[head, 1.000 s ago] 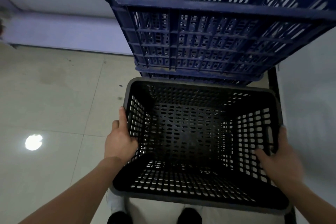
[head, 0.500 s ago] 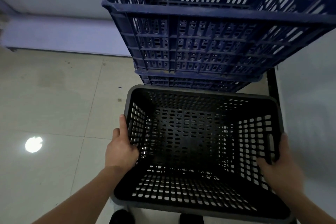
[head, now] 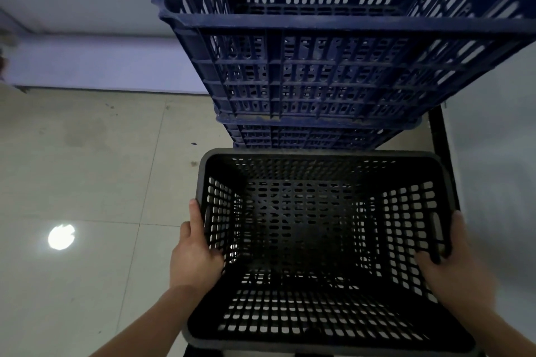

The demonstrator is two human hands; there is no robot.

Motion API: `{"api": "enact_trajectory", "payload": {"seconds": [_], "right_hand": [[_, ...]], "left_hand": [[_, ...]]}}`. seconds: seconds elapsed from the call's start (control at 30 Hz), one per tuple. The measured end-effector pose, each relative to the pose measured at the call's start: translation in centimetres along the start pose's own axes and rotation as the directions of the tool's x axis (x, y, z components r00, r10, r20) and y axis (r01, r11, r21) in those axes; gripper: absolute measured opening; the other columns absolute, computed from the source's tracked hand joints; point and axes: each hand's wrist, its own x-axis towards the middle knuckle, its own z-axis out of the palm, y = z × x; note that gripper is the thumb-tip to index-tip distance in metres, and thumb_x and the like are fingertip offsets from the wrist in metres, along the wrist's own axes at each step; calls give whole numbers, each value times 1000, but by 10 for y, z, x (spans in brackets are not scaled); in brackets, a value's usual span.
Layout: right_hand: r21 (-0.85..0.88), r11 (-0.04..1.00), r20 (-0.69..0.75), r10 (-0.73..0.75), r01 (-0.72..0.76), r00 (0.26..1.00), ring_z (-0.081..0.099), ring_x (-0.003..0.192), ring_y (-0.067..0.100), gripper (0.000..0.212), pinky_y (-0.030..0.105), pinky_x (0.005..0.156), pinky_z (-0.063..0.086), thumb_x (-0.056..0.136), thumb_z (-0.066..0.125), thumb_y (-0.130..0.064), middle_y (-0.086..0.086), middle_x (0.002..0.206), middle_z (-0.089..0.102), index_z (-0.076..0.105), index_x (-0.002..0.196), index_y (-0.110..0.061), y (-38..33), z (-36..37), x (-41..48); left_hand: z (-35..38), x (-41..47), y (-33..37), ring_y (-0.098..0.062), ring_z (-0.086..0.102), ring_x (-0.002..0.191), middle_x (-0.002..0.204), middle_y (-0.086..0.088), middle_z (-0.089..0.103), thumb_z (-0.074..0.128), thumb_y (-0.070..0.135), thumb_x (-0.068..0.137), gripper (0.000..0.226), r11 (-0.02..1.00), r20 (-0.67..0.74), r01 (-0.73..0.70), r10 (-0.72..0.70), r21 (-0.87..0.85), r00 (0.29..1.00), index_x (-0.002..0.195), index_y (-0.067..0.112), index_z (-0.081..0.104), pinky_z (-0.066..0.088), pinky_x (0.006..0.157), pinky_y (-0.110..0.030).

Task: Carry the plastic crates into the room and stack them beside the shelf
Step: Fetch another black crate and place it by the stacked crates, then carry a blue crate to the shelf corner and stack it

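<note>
The black perforated plastic crate (head: 304, 229) is gripped at both sides: its left rim is clasped by the left hand (head: 194, 252), and its right handle slot is hooked by the right hand (head: 455, 264). It is held above the pale tiled floor (head: 87, 171), just before a stack of dark blue slotted plastic crates (head: 319, 72).

The person held an empty black crate (head: 316, 153) by its two sides, the left hand (head: 194, 252) gripping the left rim and the right hand (head: 455, 266) hooked at the slot in the right wall. Just beyond it stood stacked blue crates (head: 313, 72). A spot of light (head: 61, 236) glared on the tiled floor (head: 87, 168).
</note>
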Motion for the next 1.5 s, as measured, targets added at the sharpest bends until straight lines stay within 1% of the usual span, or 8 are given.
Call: {"api": "enact_trajectory", "payload": {"seconds": [0.07,0.27,0.4,0.5,0.57,0.67,0.87,1.5], "right_hand": [[-26,1000,-10,-18,18,1000,68,103,44,116,54,85,54,84,75,-36,19,136,63,-20,145,-65,0,0,-1],[-70,997,15,23,-22,1000,67,104,44,111,57,84,56,82,73,-43,19,139,59,-7,159,-50,-2,-4,0],[-76,997,114,-3,12,993,67,99,45,122,57,82,56,77,76,-42,24,131,61,-17,157,-50,9,-6,6],[-163,987,204,18,16,979,60,112,48,128,57,95,52,75,75,-52,32,139,49,-20,160,-36,8,-9,11],[-274,962,205,58,0,977,48,126,50,127,57,103,47,68,66,-69,29,149,35,-3,162,-20,-6,-15,17],[-345,937,191,25,44,981,29,142,47,113,61,114,36,74,64,-73,24,159,21,14,161,-20,-59,-34,0],[-268,896,305,-269,353,913,11,158,39,109,56,119,31,91,61,-66,14,174,-2,-11,165,-31,-176,-61,-56],[-11,580,253,-786,815,564,7,161,27,105,56,124,23,94,63,-58,7,175,-2,-9,165,-33,-561,-61,-288]], "left_hand": [[-1,1,0,-24,48,75,123,-7,48,60,6,81,105,1000,9,11,-11,4,1000,161,27,-4,42,71,-35],[-4,0,1,-27,54,77,124,-8,49,58,7,80,106,1000,24,-1,1,-4,1000,160,28,-7,46,72,-36],[-11,2,-1,-35,62,100,136,-9,43,61,18,85,107,1000,104,-18,17,10,994,157,32,-18,50,90,-41],[-29,4,4,-35,58,117,145,-11,32,59,22,85,108,999,264,36,-31,-14,964,156,35,-21,45,104,-40],[-47,6,6,-39,53,124,149,-12,26,59,26,80,105,999,303,36,-46,37,952,158,34,-11,43,108,-41],[-77,0,7,-41,42,134,158,-12,14,59,38,73,104,992,293,-31,-6,122,956,159,31,1,42,109,-45],[-155,-25,-15,-31,24,146,164,0,2,68,40,82,103,977,202,-107,69,185,977,160,31,1,45,106,-46],[-491,-55,-224,-29,22,147,164,0,3,68,46,81,99,997,-154,51,-40,65,987,159,38,8,41,109,-41]]}}
